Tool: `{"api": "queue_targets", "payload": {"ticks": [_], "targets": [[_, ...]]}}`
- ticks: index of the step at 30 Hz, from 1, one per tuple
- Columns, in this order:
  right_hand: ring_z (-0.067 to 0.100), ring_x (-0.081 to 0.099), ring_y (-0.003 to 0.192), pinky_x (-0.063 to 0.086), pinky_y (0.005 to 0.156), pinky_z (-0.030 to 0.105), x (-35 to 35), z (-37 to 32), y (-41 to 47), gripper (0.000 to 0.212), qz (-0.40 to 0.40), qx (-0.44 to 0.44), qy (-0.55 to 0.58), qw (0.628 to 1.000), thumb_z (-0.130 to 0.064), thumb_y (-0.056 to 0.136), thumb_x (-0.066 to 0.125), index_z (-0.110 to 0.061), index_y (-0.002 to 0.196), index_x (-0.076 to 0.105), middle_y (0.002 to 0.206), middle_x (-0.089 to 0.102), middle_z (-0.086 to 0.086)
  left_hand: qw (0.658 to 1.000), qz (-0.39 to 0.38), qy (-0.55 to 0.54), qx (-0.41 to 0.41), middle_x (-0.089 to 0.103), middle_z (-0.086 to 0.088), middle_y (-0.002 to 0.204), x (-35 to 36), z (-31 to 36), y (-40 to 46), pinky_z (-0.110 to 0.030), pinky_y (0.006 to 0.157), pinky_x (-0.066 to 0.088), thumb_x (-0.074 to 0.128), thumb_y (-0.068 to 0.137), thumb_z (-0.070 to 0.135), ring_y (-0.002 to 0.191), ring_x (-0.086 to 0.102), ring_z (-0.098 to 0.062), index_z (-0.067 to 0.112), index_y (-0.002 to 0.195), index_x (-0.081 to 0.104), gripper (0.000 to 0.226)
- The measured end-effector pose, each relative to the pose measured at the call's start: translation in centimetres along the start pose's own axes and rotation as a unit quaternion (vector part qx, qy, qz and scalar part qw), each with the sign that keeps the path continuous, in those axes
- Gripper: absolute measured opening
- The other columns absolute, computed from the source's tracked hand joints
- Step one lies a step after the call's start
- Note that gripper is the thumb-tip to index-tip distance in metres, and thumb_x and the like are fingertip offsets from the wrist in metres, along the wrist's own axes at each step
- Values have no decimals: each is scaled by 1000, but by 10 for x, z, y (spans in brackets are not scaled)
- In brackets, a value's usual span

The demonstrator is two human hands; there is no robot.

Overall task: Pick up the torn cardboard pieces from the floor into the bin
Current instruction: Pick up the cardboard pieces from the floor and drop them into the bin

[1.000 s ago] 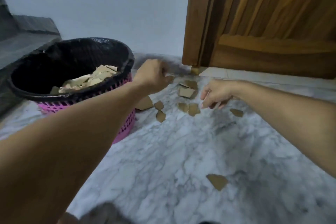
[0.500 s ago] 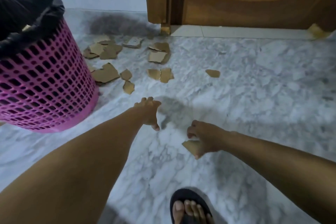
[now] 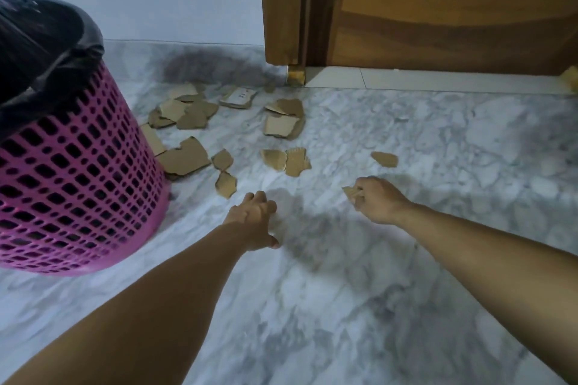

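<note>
Torn cardboard pieces (image 3: 187, 158) lie scattered on the marble floor (image 3: 375, 291) beyond both hands, most of them bunched beside the pink bin (image 3: 78, 172).

The right hand (image 3: 377, 200) is closed around one scrap (image 3: 349, 192) that pokes out past its knuckles; the left hand (image 3: 255, 220) is empty, fingers loosely spread and reaching toward the small piece (image 3: 225, 185) just ahead of its fingertips. To do this well, I judge the left should pinch that nearest piece by an edge, since flat card hugs the stone, while the right carries its scrap leftward over the bin's black liner (image 3: 47, 50) before letting go. Half a second ago the right hand was pressed low on the floor closing on that scrap; now it has lifted and moved forward with it.
</note>
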State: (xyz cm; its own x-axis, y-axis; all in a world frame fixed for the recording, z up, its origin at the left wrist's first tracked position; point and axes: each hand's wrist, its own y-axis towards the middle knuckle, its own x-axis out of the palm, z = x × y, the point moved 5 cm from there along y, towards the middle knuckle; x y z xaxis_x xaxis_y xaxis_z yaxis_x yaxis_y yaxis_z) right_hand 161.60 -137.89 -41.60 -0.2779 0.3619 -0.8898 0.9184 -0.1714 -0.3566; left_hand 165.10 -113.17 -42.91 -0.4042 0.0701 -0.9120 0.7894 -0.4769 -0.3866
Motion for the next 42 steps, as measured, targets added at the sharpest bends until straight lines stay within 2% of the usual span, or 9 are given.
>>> {"api": "queue_targets", "payload": {"ticks": [3,8,13,16,19,24,27,31,42], "targets": [[34,42,130,40,104,37,-20,17,39,33,23,66,-18,997,-25,96,48,-4,120,56,136,48,17,999,3,-38,-23,48,1,122,-9,-10,17,-32,88,46,73,75,53,117,46,-20,23,123,56,60],[35,30,138,31,113,39,-35,31,73,52,4,197,13,980,-32,101,40,-7,146,33,153,23,19,981,98,-113,-123,51,-5,131,-41,-56,46,-35,96,47,73,75,52,119,50,-25,23,129,53,65],[35,43,131,36,110,45,-27,1,103,50,26,173,43,984,-34,98,39,-13,143,42,146,43,14,954,114,-150,-234,13,-12,154,-58,-119,56,-40,104,29,85,62,50,141,18,-32,18,149,22,112],[36,44,128,39,106,48,-18,-43,110,44,36,129,62,989,-33,96,43,-13,135,46,140,46,11,939,52,-205,-272,-29,-7,157,-53,-145,62,-45,117,7,90,57,46,146,-18,-32,16,153,-11,143],[35,45,124,39,102,47,-9,-83,118,37,33,82,65,994,-33,97,46,-12,127,48,134,47,12,956,-19,-156,-249,-42,-14,149,-44,-155,74,-56,118,1,89,51,54,141,-28,-41,19,151,-15,148],[31,40,127,35,103,47,0,-116,127,42,5,41,75,996,-42,95,50,-19,129,43,135,45,8,973,-28,-123,-194,-8,-14,158,-43,-145,79,-55,107,24,89,49,55,143,-1,-41,35,152,-6,142],[33,36,131,34,105,49,3,-125,126,69,-13,34,53,998,-58,79,65,-26,134,40,136,39,7,976,0,-121,-181,16,-10,144,-48,-138,84,-52,96,34,90,53,43,129,18,-38,41,149,5,129],[37,36,128,40,101,46,10,-138,129,99,-23,41,13,999,-65,60,78,-24,139,34,135,31,12,974,-1,-123,-191,19,-10,136,-48,-133,87,-47,91,38,91,51,38,124,22,-35,39,144,18,117],[29,59,108,50,82,31,22,-155,135,64,9,22,116,993,-36,64,85,-14,116,54,121,56,9,978,4,-140,-155,31,-5,127,-54,-126,88,-46,87,42,88,53,29,118,27,-28,36,129,37,92]]}}
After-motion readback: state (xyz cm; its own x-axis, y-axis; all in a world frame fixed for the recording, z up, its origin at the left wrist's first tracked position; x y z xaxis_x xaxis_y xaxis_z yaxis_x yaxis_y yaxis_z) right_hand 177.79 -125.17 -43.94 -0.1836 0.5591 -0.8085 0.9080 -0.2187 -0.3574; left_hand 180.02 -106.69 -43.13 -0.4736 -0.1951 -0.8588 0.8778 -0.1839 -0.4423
